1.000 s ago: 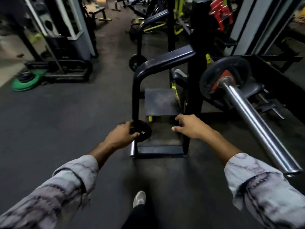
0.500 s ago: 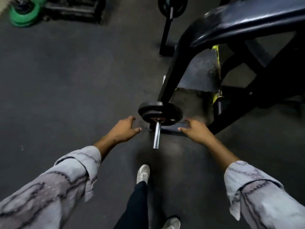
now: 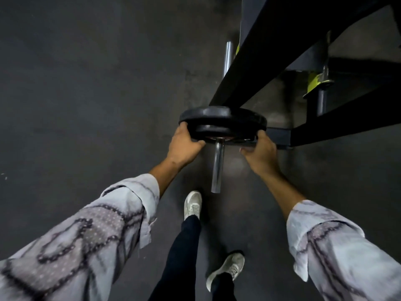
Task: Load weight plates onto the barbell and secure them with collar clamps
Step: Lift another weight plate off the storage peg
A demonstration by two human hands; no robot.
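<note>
Two black weight plates (image 3: 223, 121) sit stacked on a chrome storage peg (image 3: 217, 168) that sticks out toward me from a black machine frame. My left hand (image 3: 184, 144) grips the left rim of the nearer plate. My right hand (image 3: 259, 152) grips its right rim, fingers curled under the edge. The peg's free end pokes out between my wrists. No barbell or collar clamp is in view.
The black frame (image 3: 282, 51) slants up to the right, with a floor bar (image 3: 325, 131) behind the plates. A second chrome peg (image 3: 227, 55) and a yellow-tagged peg (image 3: 319, 83) lie farther back. My shoes (image 3: 192, 204) stand on dark rubber floor just below the peg.
The view has tilted further down and closer. Both hands, open beside the plates half a second ago, now clasp the nearer plate's rim.
</note>
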